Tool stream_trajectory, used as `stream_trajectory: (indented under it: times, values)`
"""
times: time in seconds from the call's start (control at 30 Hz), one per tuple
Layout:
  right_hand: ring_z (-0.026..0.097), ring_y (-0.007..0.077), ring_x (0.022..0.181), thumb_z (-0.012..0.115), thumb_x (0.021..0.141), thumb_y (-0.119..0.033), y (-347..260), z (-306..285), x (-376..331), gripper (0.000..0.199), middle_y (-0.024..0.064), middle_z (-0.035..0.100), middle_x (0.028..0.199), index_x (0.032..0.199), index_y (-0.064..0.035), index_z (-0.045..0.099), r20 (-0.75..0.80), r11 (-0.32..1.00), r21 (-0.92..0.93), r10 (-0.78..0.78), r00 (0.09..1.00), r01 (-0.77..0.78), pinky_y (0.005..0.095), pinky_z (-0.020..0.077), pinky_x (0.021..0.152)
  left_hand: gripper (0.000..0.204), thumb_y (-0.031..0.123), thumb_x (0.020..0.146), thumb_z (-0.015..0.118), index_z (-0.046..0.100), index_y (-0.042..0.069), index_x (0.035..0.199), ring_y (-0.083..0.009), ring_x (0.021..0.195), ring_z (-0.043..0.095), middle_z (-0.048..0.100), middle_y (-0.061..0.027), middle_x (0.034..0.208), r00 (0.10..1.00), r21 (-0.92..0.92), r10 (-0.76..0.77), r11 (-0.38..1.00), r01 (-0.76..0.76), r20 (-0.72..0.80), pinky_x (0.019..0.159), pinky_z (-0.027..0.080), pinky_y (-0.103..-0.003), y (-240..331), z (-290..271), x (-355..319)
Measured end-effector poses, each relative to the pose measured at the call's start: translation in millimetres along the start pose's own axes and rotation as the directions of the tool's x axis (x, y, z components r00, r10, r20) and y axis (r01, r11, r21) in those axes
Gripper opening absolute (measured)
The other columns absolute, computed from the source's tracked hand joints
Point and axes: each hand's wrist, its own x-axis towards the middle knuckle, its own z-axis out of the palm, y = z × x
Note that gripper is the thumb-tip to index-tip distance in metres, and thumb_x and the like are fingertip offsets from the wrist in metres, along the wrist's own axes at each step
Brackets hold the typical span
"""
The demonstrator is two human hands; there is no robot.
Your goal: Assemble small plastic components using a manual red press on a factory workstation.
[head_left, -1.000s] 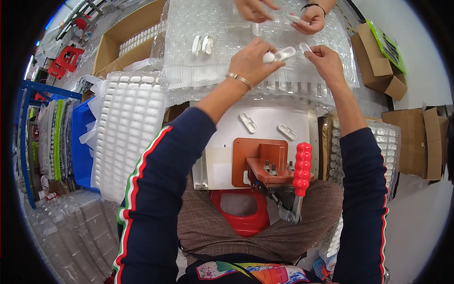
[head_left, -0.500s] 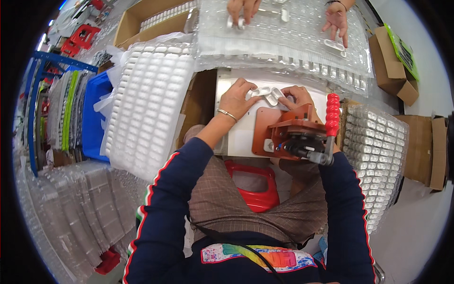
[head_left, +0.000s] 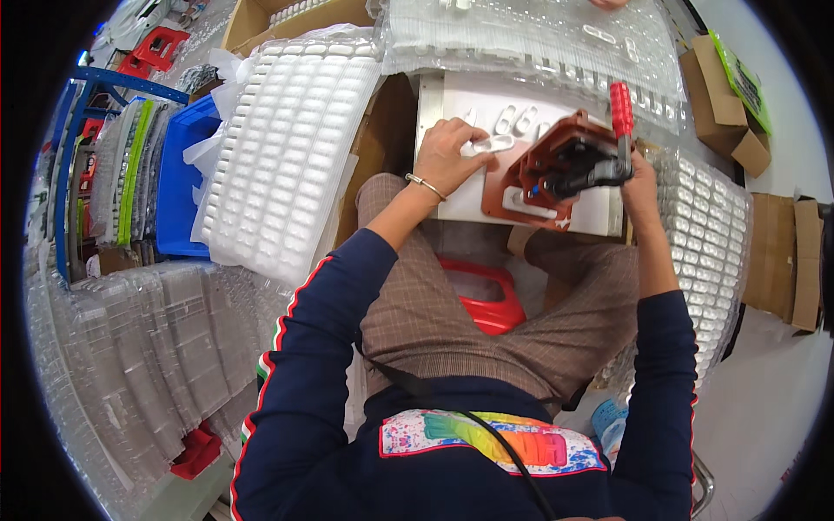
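Note:
My left hand (head_left: 453,152) pinches a small white plastic part (head_left: 486,145) on the white work board (head_left: 486,204), just left of a reddish-brown clamp fixture (head_left: 547,169). My right hand (head_left: 641,174) grips the black lever of the fixture's toggle clamp (head_left: 599,169), whose red handle (head_left: 620,108) points up. Several more white parts (head_left: 512,117) lie on the board behind the fixture.
Clear blister trays (head_left: 556,39) lie across the far table. A tall stack of white trays (head_left: 291,139) stands at my left, more trays (head_left: 708,234) at my right. Cardboard boxes (head_left: 734,95) sit at the right, a blue crate (head_left: 178,187) at the left, a red stool (head_left: 482,291) below.
My head tipped down and nearer. My hands came back from the far trays to the board; the left set a white part by the fixture, the right took the clamp lever.

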Motion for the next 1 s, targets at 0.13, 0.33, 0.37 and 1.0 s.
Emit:
stream_trajectory:
  times: [0.13, 0.33, 0.37, 1.0]
  values:
    - [0.063, 0.0098, 0.086, 0.063, 0.095, -0.015, 8, -39, -31, 0.027, 0.0019, 0.068, 0.102, 0.119, -0.0044, 0.066, -0.034, 0.983, 0.152, 0.105, 0.994, -0.099, 0.0228, 0.0487, 0.078, 0.026, 0.025, 0.068, 0.081, 0.070, 0.014, 0.089, -0.0246, 0.088, 0.057, 0.061, -0.0032, 0.086, 0.981, 0.009, 0.049, 0.999, -0.051, 0.188, 0.082, 0.044, -0.037, 22, -4, -32]
    - [0.060, 0.0079, 0.085, 0.063, 0.095, -0.018, -22, -79, -47, 0.026, 0.0006, 0.068, 0.104, 0.117, -0.0059, 0.068, -0.142, 0.991, 0.104, 0.102, 0.985, -0.088, 0.0229, 0.0482, 0.078, 0.034, 0.034, 0.069, 0.080, 0.069, 0.009, 0.089, -0.0266, 0.095, 0.055, 0.059, -0.0057, 0.098, 0.948, 0.075, 0.075, 0.992, -0.103, 0.310, 0.086, 0.042, -0.039, 61, 26, -40]
    - [0.060, 0.0078, 0.084, 0.063, 0.095, -0.019, -29, -82, -45, 0.026, 0.0005, 0.068, 0.104, 0.117, -0.0059, 0.068, -0.157, 0.993, 0.104, 0.075, 0.985, -0.060, 0.0229, 0.0482, 0.078, 0.034, 0.034, 0.069, 0.080, 0.069, 0.009, 0.089, -0.0266, 0.095, 0.055, 0.059, -0.0057, 0.098, 0.947, 0.073, 0.081, 0.991, -0.109, 0.311, 0.086, 0.042, -0.039, 65, 31, -39]
    - [0.055, 0.0059, 0.067, 0.054, 0.101, -0.026, -242, 0, 31, 0.031, -0.0003, 0.057, 0.078, 0.109, 0.0025, 0.063, 0.066, 0.868, 0.491, 0.040, 0.997, -0.067, 0.0198, 0.0439, 0.057, 0.047, 0.024, 0.067, 0.084, 0.067, 0.011, 0.109, -0.0270, 0.094, 0.058, 0.063, -0.0063, 0.100, 0.993, -0.113, -0.106, 0.987, 0.112, 0.058, 0.085, 0.046, -0.039, 55, 43, -65]
